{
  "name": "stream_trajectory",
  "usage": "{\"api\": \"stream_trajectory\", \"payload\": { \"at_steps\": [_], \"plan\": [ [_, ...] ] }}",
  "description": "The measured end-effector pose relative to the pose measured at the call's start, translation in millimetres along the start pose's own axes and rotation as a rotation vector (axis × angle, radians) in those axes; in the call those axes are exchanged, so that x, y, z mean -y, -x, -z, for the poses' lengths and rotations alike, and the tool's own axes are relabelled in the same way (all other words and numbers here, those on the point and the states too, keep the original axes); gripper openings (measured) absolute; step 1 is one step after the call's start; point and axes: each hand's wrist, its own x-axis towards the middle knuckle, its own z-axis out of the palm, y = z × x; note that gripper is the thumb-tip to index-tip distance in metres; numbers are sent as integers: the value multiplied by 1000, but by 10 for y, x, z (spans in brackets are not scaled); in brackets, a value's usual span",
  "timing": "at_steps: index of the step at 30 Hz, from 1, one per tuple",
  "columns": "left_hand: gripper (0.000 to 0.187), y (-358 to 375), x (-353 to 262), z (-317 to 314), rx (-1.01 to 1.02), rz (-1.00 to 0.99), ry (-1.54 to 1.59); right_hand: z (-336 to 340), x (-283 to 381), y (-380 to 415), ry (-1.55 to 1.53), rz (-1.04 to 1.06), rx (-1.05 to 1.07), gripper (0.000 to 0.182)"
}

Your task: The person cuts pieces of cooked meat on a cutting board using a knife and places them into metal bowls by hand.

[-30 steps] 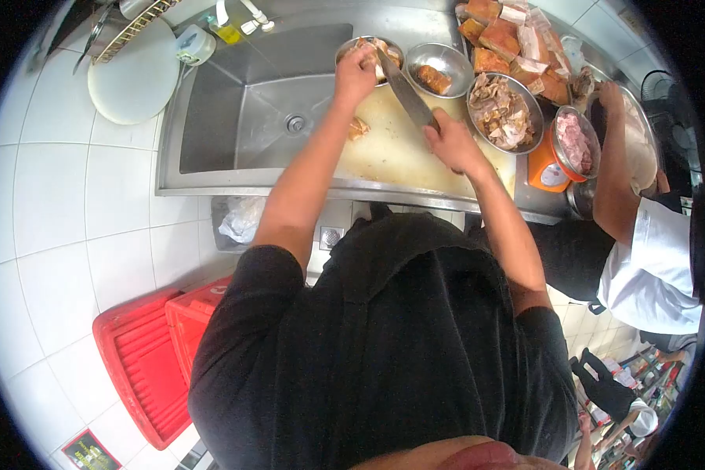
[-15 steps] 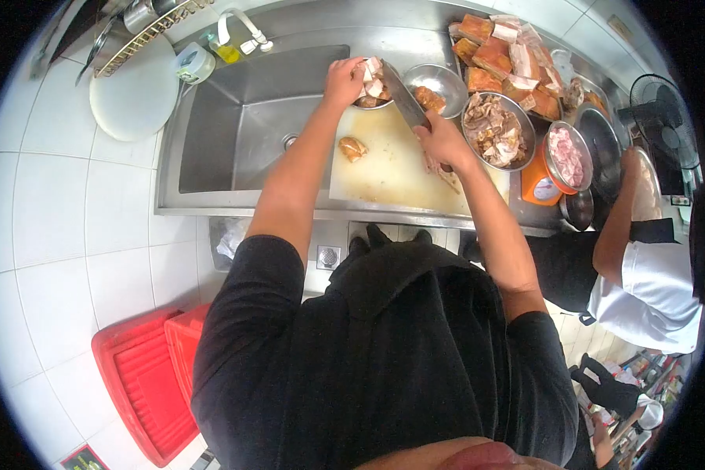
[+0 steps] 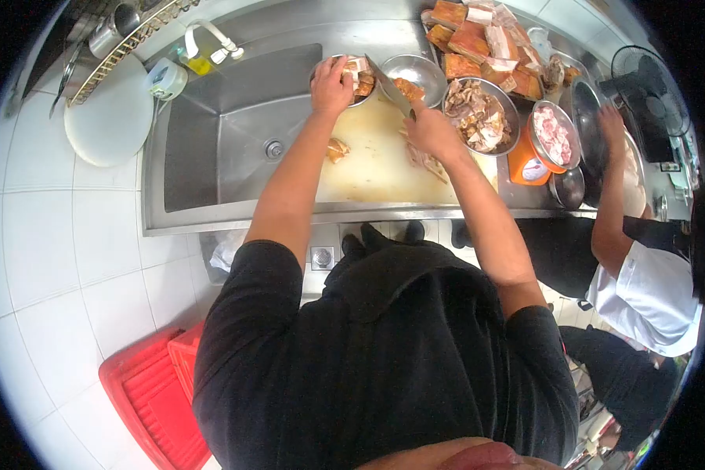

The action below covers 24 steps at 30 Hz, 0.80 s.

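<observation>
My right hand is wrapped round the handle of a broad knife. The blade points away from me, its tip near the rim of a small metal bowl of cut roast pork pieces. My left hand rests on those pieces from the left, fingers stretched out. Below both hands lies a pale cutting board, with a browned chunk of meat on its left side. Meat scraps lie on the board near my right hand, partly hidden by it.
A sink is on the left. Right of the knife stand a bowl with one browned piece and a bowl of chopped meat. Pork slabs are piled behind; an orange scale carries raw meat. A co-worker's arm reaches in at right.
The view has shifted, so the counter appears further left. My left hand's fingers lie flatter over the pork pieces. The co-worker's hand has moved away from the pale bowl, and another person appears lower right.
</observation>
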Motion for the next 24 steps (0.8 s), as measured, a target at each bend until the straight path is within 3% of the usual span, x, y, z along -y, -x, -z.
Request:
{"api": "stream_trajectory", "payload": {
  "at_steps": [11, 14, 17, 20, 24],
  "plan": [
    [62, 206, 256, 206, -198, -86, 128, -87, -84, 131, -22, -8, -12, 45],
    [59, 439, 368, 435, -261, 4, 237, -107, -76, 171, -66, -35, -19, 44],
    [52, 857, 449, 615, -103, 210, 277, -98, -67, 181, -67, -55, -19, 40],
    [49, 1378, 373, 798, 160, 10, 210, -201, -186, 157, -105, -44, -75, 36],
    [47, 1745, 310, 822, 329, -112, 170, -288, -253, 124, -171, -42, -98, 33]
  ]
}}
